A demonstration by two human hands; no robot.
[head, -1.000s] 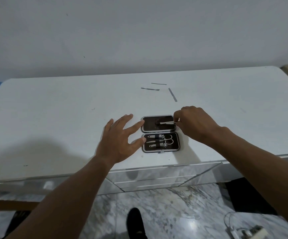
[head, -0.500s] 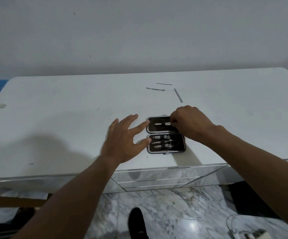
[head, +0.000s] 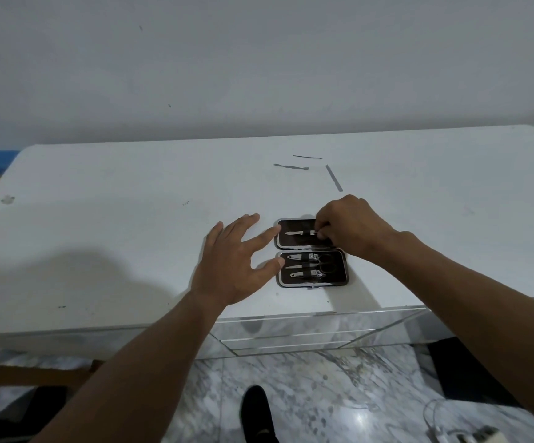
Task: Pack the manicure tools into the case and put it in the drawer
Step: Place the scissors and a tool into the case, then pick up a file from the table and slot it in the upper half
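A small dark manicure case lies open flat on the white table, near its front edge. Its near half holds scissors and clippers under a strap. Over the far half, my right hand pinches the end of a thin silver tool that lies across the lining. My left hand rests spread beside the case, with fingertips and thumb touching its left edge. Three loose tools lie farther back: a thin pick, a cuticle pusher and a nail file.
A plain wall runs behind the table. Mirrored drawer fronts sit under the table edge just below the case. Below are a marble floor, my dark shoe, and a white cable and plug at bottom right.
My right hand has brought the silver tool down from above the lid and laid it flat across the far half of the case. My left hand has stayed at the case's left edge.
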